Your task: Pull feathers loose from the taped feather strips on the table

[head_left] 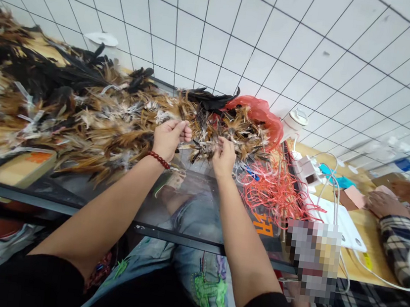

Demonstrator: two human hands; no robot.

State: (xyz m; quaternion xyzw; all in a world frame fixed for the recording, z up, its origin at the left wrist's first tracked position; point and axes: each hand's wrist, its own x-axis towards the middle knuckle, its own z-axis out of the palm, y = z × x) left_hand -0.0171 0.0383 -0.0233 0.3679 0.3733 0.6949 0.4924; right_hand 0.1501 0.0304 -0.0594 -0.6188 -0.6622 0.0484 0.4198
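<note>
A big heap of brown, black and white feathers (94,110) lies across a glass-topped table (183,205). My left hand (169,136) is closed in a fist on a bunch of feathers at the heap's near edge; a red bead bracelet (158,159) circles its wrist. My right hand (223,156) is curled, fingers pinching a clump of brown and white feathers (206,146) just right of the left hand. More feathers spill from a red plastic bag (262,113) behind my right hand.
A tangle of red string (275,192) lies right of my hands. Further right are a white jar (294,122), white cables (335,189) and a white board on a wooden table. Another person's hand (384,203) in a plaid sleeve rests there. A white tiled wall stands behind.
</note>
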